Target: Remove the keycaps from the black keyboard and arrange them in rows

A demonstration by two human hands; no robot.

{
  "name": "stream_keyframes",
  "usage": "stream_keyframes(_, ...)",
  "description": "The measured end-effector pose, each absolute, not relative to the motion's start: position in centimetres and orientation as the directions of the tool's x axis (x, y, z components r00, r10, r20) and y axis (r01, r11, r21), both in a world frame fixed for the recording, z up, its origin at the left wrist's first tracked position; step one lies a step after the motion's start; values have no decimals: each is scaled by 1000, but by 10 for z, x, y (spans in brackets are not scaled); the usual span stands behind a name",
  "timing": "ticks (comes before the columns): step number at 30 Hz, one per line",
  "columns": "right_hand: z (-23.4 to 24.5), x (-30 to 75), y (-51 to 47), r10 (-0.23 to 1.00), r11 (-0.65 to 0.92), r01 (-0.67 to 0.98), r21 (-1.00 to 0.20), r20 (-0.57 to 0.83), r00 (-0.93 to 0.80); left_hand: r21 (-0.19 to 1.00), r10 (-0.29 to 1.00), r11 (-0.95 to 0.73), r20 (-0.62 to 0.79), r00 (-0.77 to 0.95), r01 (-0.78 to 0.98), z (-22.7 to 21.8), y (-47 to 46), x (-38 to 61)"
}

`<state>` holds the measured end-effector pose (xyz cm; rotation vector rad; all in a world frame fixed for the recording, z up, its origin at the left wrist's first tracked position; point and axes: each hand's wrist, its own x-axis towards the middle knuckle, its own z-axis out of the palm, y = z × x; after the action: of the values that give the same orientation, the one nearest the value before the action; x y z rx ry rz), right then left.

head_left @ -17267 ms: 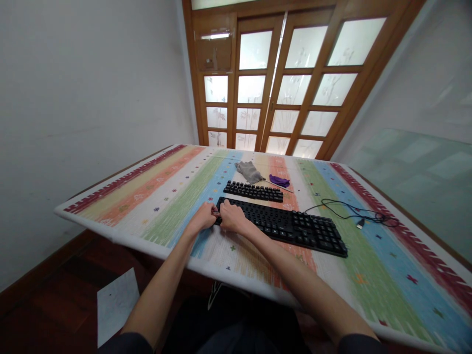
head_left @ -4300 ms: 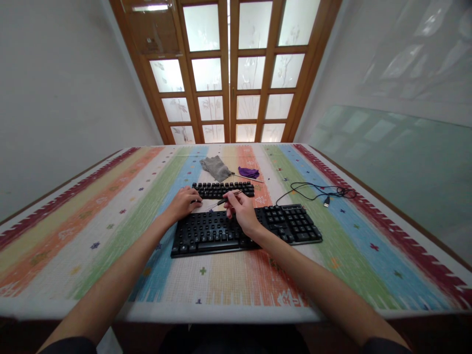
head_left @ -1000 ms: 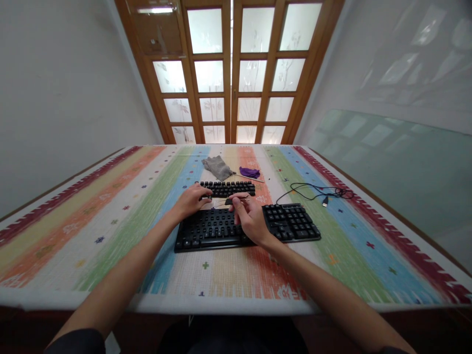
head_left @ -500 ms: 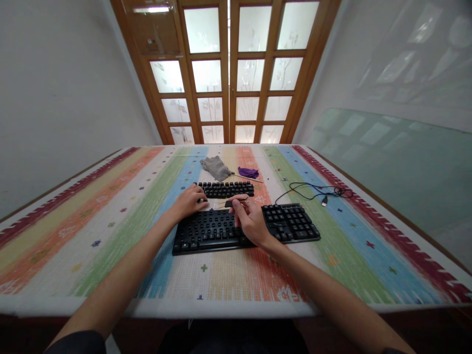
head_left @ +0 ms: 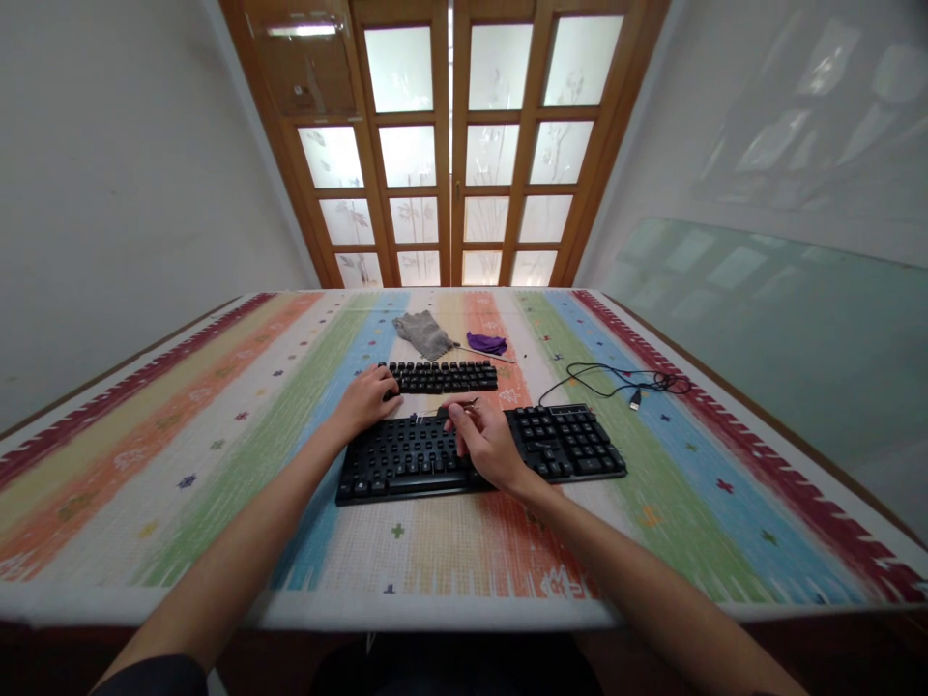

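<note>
A black keyboard (head_left: 413, 468) lies in front of me, many of its left-side keys showing as small bare posts. My right hand (head_left: 484, 437) is closed on a wire keycap puller (head_left: 436, 413) with a dark grip, held over the keyboard's upper edge. Its thin wire ends point left. Behind, several loose black keycaps (head_left: 442, 377) stand in rows on the cloth. At the left end of these rows rests my left hand (head_left: 368, 398), fingers curled and close to the thumb. Whatever they may pinch is hidden.
A grey glove-like cloth (head_left: 423, 333) and a purple cloth (head_left: 486, 343) lie behind the keycaps, with a thin rod (head_left: 487, 354) nearby. The keyboard's black cable (head_left: 605, 385) coils at the right, ending in a USB plug (head_left: 635, 399). A striped tablecloth (head_left: 239, 464) covers the table.
The puller in my right hand has tilted and dropped slightly towards the keyboard's upper edge, showing less of its dark grip. My left hand has shifted slightly left. The view has tilted a little.
</note>
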<state>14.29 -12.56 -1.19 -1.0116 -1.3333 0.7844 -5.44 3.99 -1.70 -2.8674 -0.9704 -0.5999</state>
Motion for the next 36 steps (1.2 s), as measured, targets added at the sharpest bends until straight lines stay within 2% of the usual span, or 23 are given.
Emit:
stream_keyframes(8,-1,150,-128,903,416,185,-890,429,33,60,604,-756,448,659,651,-14,34,-66)
stream_keyframes(18,0,140,-126,886,456,325,-829,389,-252,185,571,-815,414,709,549,-6,-3,-89)
stream_keyframes(28,11,129,-126,886,455,351,-819,377,-269,294,559,-826,318,765,482,-7,-14,-85)
stream_keyframes(34,-4,116,-118,947,277,210,-938,230,-223,327,581,-810,332,743,487,-15,-16,-85)
stream_keyframes(36,-7,110,-118,951,272,187,-944,233,-205,335,588,-804,332,737,491,-16,-16,-85)
